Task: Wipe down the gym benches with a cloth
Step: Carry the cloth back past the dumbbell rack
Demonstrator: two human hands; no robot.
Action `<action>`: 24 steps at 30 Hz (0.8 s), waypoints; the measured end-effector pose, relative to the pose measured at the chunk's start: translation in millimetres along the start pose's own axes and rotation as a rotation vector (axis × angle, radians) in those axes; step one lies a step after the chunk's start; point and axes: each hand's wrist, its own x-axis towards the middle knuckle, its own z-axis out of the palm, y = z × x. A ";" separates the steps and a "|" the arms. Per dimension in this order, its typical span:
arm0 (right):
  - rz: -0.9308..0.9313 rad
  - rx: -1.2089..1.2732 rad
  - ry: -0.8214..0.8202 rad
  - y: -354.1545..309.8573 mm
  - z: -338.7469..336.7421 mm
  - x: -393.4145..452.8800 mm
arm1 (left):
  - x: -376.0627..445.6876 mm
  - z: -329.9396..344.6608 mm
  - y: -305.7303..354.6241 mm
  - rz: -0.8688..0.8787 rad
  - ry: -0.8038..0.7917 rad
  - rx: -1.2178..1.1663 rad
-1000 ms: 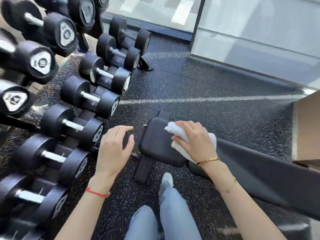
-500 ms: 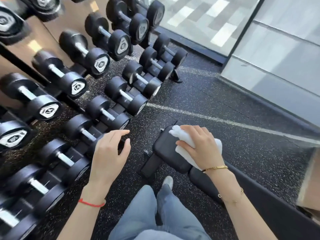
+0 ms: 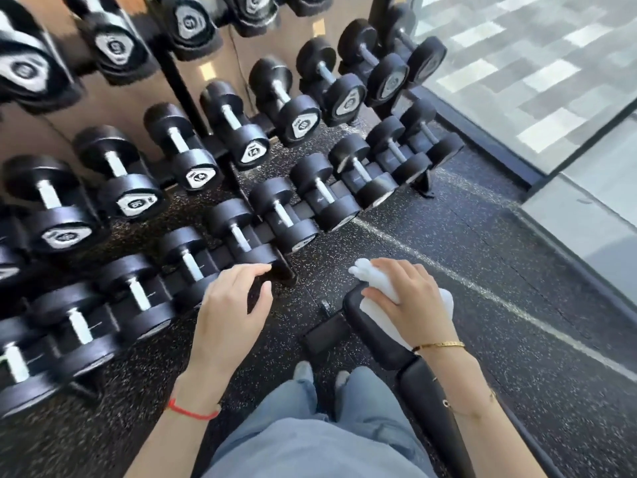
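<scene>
A black padded gym bench (image 3: pixel 370 334) runs from lower right toward the centre, its small seat pad nearest the dumbbell rack. My right hand (image 3: pixel 410 298) grips a bunched white cloth (image 3: pixel 387 288) and presses it onto the far end of that seat pad. One corner of the cloth sticks out past my fingers. My left hand (image 3: pixel 232 313) hovers over the floor left of the bench, fingers relaxed and slightly spread, holding nothing. The long back pad (image 3: pixel 436 408) lies under my right forearm.
A two-tier rack of black dumbbells (image 3: pixel 241 236) fills the left and top of the view, close to my left hand. Speckled black rubber floor (image 3: pixel 499 263) surrounds the bench. A glass wall (image 3: pixel 551 81) stands at the right. My jeans-clad legs and shoes are below.
The view has swung left and up, bringing more of the dumbbell rack in. My right hand with the cloth has stayed on the seat pad's end; my left hand still hovers.
</scene>
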 end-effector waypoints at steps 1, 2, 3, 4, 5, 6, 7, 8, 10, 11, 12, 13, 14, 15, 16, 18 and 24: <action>-0.020 -0.003 -0.015 -2.5 1.7 2.2 | -4.7 -3.6 -0.1 -0.024 0.014 0.000; -0.057 -0.005 -0.034 -7.1 4.3 4.8 | -11.8 -8.9 -0.8 -0.057 0.039 0.009; -0.101 -0.005 -0.060 -11.9 6.8 6.4 | -20.9 -14.1 -1.0 -0.096 0.069 0.023; -0.140 -0.002 -0.090 -15.6 8.3 8.2 | -30.3 -17.5 -0.6 -0.137 0.096 0.034; -0.177 0.002 -0.120 -19.3 9.4 10.0 | -41.0 -20.6 1.3 -0.178 0.123 0.041; -0.217 0.004 -0.149 -23.6 9.9 11.5 | -52.6 -23.2 3.2 -0.221 0.156 0.047; -0.261 0.003 -0.182 -28.4 10.6 12.4 | -65.1 -25.2 4.2 -0.262 0.193 0.053; -0.304 0.003 -0.218 -33.2 11.4 12.2 | -78.6 -27.2 5.6 -0.304 0.229 0.059; -0.383 0.013 -0.281 -42.5 14.8 9.8 | -106.7 -31.1 9.8 -0.395 0.290 0.069; -0.427 0.012 -0.312 -47.3 17.6 8.4 | -120.3 -32.0 11.4 -0.439 0.315 0.082; -0.473 0.006 -0.346 -52.7 21.2 6.6 | -133.9 -32.7 12.5 -0.483 0.336 0.095; -0.515 0.000 -0.379 -58.8 25.3 4.4 | -147.5 -33.8 13.9 -0.529 0.357 0.107; -0.550 0.000 -0.412 -65.7 29.9 2.0 | -161.3 -35.4 14.5 -0.572 0.378 0.112; -0.582 0.004 -0.444 -73.6 34.4 -0.7 | -174.8 -37.4 15.2 -0.611 0.401 0.117; -0.614 0.009 -0.473 -82.4 39.5 -3.2 | -187.7 -39.6 15.4 -0.648 0.424 0.123; -0.685 0.017 -0.518 -102.3 50.7 -8.2 | -212.8 -43.9 14.6 -0.723 0.463 0.139; -0.894 0.031 -0.643 -175.7 93.5 -24.3 | -277.4 -61.4 -2.2 -0.915 0.597 0.176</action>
